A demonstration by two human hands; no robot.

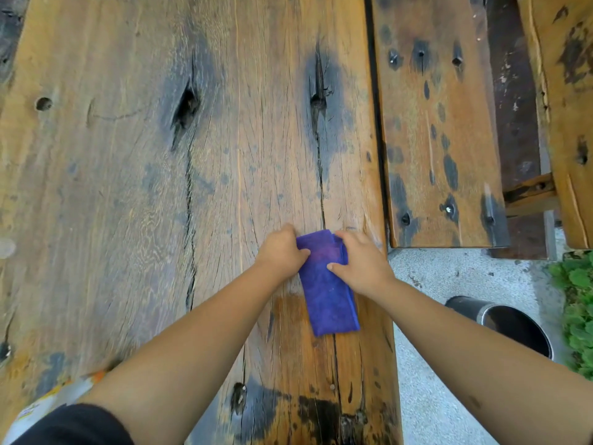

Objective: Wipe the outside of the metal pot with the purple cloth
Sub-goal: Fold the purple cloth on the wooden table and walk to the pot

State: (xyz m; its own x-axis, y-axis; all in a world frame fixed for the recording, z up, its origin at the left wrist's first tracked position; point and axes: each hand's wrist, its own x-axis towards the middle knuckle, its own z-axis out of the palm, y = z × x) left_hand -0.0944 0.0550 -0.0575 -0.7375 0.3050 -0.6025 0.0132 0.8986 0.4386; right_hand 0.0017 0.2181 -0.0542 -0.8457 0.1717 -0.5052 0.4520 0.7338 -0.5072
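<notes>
Outdoors, weathered plank table (128, 187), both hands' fingers (345, 236) clamped on folded purple cloth (327, 297), metal pot (513, 322) on concrete below.

Both arms outstretched, left grip (281, 252) and right grip (361, 258) seemingly pinching

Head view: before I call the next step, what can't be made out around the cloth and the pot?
- metal pot: the right forearm covers its near side; its outside wall barely shows.
- purple cloth: both hands cover its far end, so the fold there is hidden.
- Object at the bottom left corner: cut by the frame edge and blurred.
</notes>
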